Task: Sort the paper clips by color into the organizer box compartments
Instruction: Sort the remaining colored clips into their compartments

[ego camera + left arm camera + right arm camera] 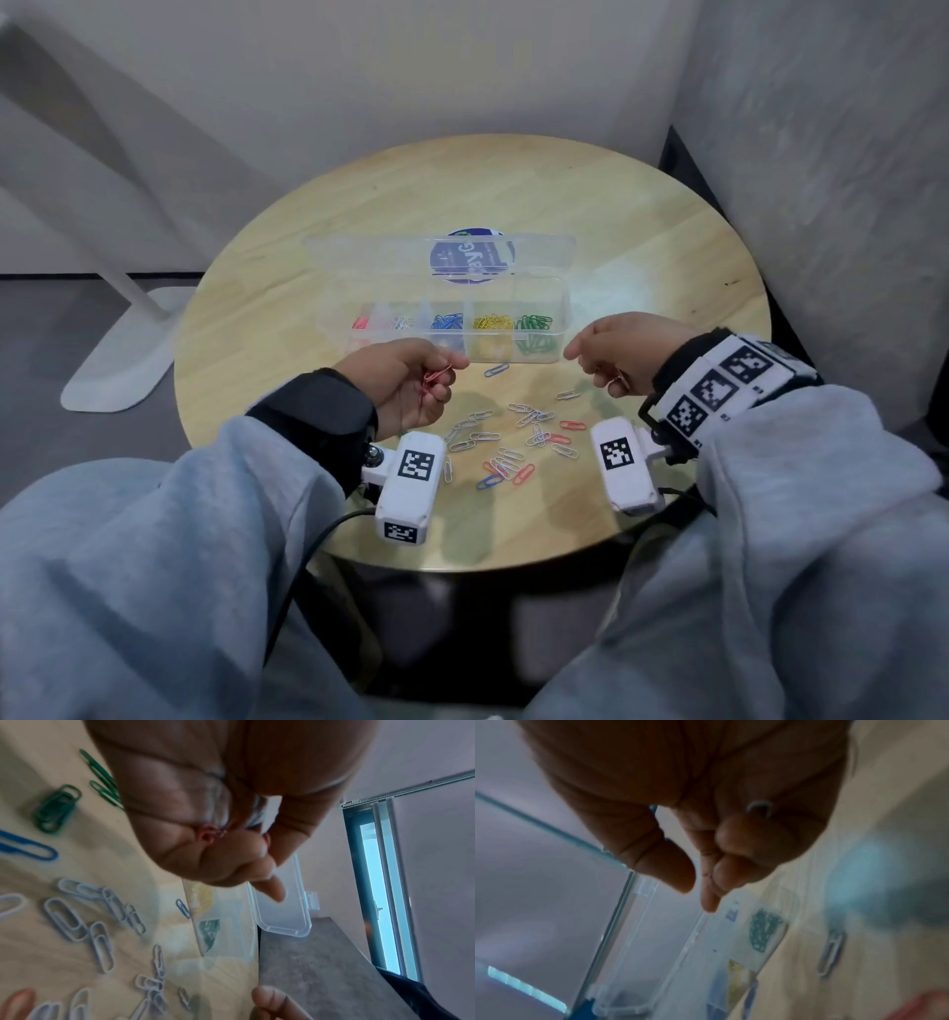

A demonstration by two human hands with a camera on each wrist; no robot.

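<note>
Organizer: We find the clear plastic organizer box (452, 329) open on the round pale wooden table (642, 216), lid (390, 257) folded back toward twelve o'clock.
Compartments filled: We count red, white/silver, blue, yellow and green lots side by side; the green lot (535, 325) sits at the three o'clock end, the red lot (360, 324) at the nine o'clock end.
Left hand: The left hand (405, 383) is curled, thumb and forefinger pinching a few red paper clips (435, 376), just at six o'clock of the box.
Right hand: The right hand (624, 354) has its lower fingers curled over a paper clip (620, 380) against the palm; thumb and forefinger are extended and hold nothing. We cannot settle that clip's colour; it looks pale in the right wrist view.
Loose stock: A scatter of paper clips (513, 442), mostly silver with some red and blue, lies at six o'clock of the box, between the wrists; one blue clip (496, 370) lies just beside the box front.
Progress: We judge the sort well advanced but unfinished. Green and yellow appear cleared from the table in the head view; silver, red and blue remain.
Step in hand: Likely delivery of the red clips to the nine o'clock compartment.
</note>
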